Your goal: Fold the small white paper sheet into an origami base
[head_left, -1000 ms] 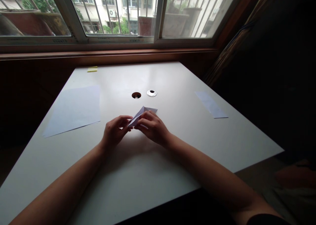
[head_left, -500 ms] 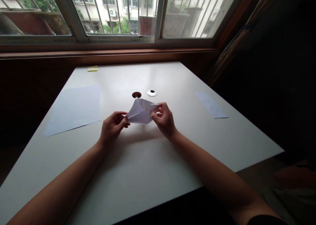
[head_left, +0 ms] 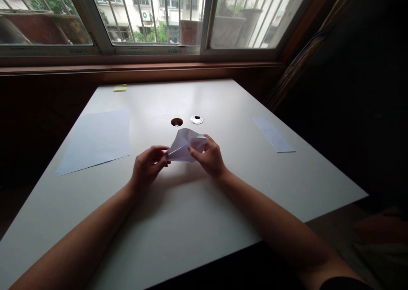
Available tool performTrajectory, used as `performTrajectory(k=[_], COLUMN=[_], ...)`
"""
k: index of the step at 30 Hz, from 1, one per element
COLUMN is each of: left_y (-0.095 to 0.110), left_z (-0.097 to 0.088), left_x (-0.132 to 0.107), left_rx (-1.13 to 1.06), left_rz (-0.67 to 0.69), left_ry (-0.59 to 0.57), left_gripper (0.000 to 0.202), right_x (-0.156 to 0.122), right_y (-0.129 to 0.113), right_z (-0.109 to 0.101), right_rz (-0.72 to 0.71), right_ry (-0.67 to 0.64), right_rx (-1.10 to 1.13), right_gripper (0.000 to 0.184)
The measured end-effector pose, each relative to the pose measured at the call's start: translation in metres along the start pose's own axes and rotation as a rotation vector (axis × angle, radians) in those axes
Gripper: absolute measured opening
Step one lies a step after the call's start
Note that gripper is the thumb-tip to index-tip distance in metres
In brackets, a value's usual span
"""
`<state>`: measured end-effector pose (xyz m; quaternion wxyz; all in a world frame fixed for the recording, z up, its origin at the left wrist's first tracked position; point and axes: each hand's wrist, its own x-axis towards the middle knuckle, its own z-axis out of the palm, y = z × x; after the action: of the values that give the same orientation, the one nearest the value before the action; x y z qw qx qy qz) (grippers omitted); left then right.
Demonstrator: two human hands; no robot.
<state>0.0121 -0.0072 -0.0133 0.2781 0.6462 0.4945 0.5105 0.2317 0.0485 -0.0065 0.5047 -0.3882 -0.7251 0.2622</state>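
Note:
A small folded piece of white paper [head_left: 185, 145] is held just above the white table [head_left: 178, 213], near its middle. My left hand [head_left: 148, 167] pinches the paper's pointed left end between thumb and fingers. My right hand [head_left: 208, 156] is closed on the paper's right side, fingers curled over its upper fold. The paper is partly opened, with a raised crease facing the window.
A flat white sheet [head_left: 95, 139] lies on the left of the table. A narrow paper strip [head_left: 273, 133] lies at the right. A round cable hole [head_left: 176, 122] and its loose cap [head_left: 196, 119] sit beyond the hands. A yellow sticky pad [head_left: 120, 88] rests at the far edge.
The paper went from a tight narrow fold to spread open as my right hand pulled rightward. Since then my right hand has moved slightly back in, narrowing it a little.

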Motion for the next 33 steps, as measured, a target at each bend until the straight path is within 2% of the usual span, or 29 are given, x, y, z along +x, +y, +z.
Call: performTrajectory(k=[5, 13, 19, 28, 30, 33], left_y=[0.002, 0.000, 0.002, 0.003, 0.002, -0.001], left_z=[0.000, 0.001, 0.000, 0.001, 0.000, 0.000], left_x=[0.000, 0.000, 0.000, 0.001, 0.002, 0.002], left_rx=[0.034, 0.041, 0.055, 0.046, 0.030, -0.003], left_rz=[0.026, 0.024, 0.009, -0.022, -0.030, -0.055], left_ry=[0.019, 0.029, 0.005, -0.014, -0.011, -0.001], left_gripper=[0.024, 0.024, 0.025, 0.028, 0.028, 0.028], right_x=[-0.002, -0.003, -0.004, -0.011, -0.010, -0.007], right_y=[-0.002, 0.002, -0.001, -0.005, -0.004, 0.000], right_z=[0.001, 0.005, 0.005, 0.015, 0.014, 0.010], right_rz=[0.040, 0.106, -0.010, -0.112, -0.099, 0.012], right_ry=[-0.001, -0.029, -0.097, -0.134, -0.124, -0.081], right_rx=[-0.014, 0.112, -0.024, -0.248, -0.240, -0.166], right_gripper=[0.015, 0.016, 0.011, 0.015, 0.014, 0.015])
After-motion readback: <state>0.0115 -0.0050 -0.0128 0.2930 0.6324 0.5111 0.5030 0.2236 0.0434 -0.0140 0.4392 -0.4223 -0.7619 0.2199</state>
